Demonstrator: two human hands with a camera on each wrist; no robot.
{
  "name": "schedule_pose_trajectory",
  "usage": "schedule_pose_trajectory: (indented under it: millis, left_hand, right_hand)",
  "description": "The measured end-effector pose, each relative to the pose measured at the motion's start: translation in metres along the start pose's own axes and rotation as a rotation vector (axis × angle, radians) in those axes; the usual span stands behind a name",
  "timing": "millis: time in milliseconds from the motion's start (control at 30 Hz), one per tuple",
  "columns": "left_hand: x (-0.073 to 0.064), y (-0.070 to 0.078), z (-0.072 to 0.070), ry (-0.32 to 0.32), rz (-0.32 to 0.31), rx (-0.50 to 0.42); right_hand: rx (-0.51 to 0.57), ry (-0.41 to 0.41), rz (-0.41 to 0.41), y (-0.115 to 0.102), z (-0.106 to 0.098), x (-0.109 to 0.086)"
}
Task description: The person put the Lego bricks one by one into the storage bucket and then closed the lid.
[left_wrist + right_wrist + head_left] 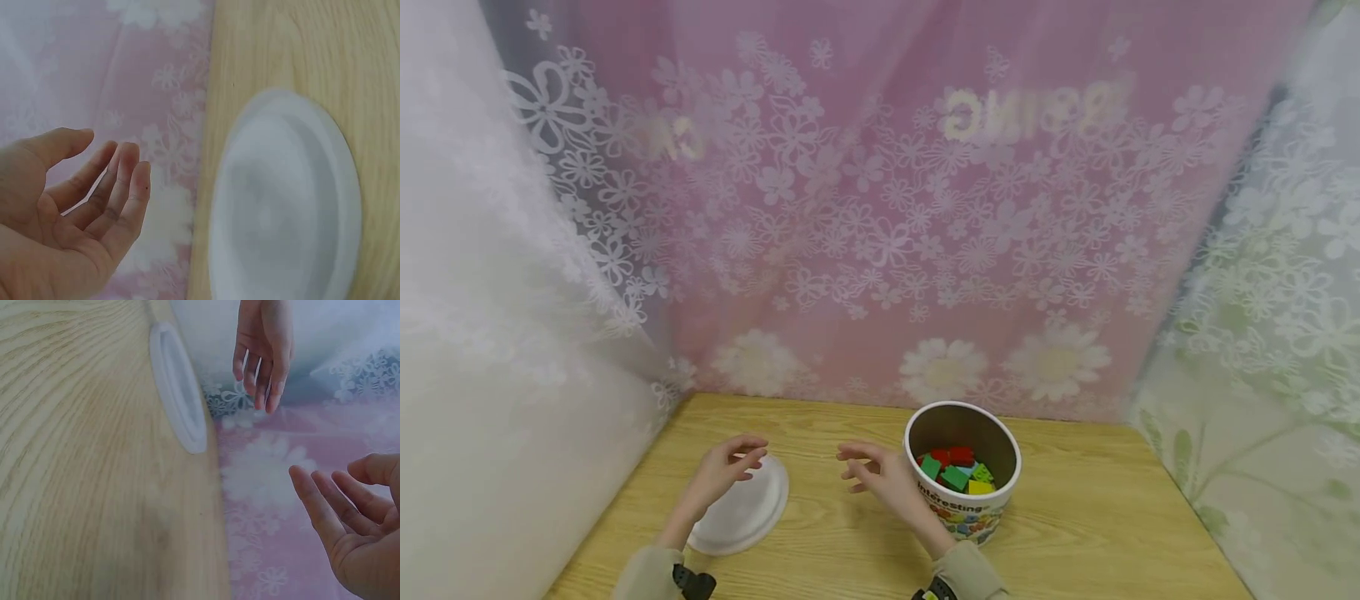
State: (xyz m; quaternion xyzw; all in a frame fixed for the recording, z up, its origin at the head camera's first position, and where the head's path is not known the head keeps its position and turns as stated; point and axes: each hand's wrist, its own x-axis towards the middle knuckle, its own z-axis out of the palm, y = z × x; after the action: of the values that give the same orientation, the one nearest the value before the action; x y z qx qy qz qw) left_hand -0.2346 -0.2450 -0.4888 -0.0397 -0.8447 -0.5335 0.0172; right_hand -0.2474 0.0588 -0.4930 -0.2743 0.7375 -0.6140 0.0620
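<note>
Above a round white lid (748,508) on the table, my left hand (722,475) hovers with loosely bent fingers and holds nothing. The left wrist view shows its palm and the lid (275,206) lying apart from it. My right hand (880,479) is in the air just left of a white round tub (970,502), its fingers relaxed and nothing between them. Inside the tub lie red, green, yellow and blue toy building blocks (955,477). In the right wrist view both the right hand (365,525) and the left hand (265,353) appear, apart from each other.
The wooden table (1090,500) carries the tub right of centre and the lid at left. A pink flowered curtain (887,208) hangs behind the table. Pale sheets (497,333) hang along both sides.
</note>
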Motion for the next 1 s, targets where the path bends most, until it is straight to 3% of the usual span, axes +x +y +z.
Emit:
schedule_pose_trajectory:
  millis: [333,567,733,867,1000]
  left_hand:
    - [-0.017,-0.039,-0.036,0.07,-0.104,0.009]
    - [-0.026,-0.064,-0.058,0.154,-0.177,0.027]
    - [-0.03,-0.08,-0.066,0.187,-0.206,0.041]
    - [-0.031,-0.088,-0.069,0.203,-0.223,0.107]
    - [-0.029,-0.092,-0.07,0.179,-0.227,0.147]
  right_hand:
    - [0.051,-0.024,0.059,0.019,0.022,0.014]
    - [0.139,-0.031,0.152,0.031,0.038,0.022]
    - [0.214,-0.025,0.202,0.039,0.049,0.029]
    - [0.248,-0.016,0.246,0.044,0.058,0.032]
    - [0.247,-0.033,0.29,0.046,0.067,0.034]
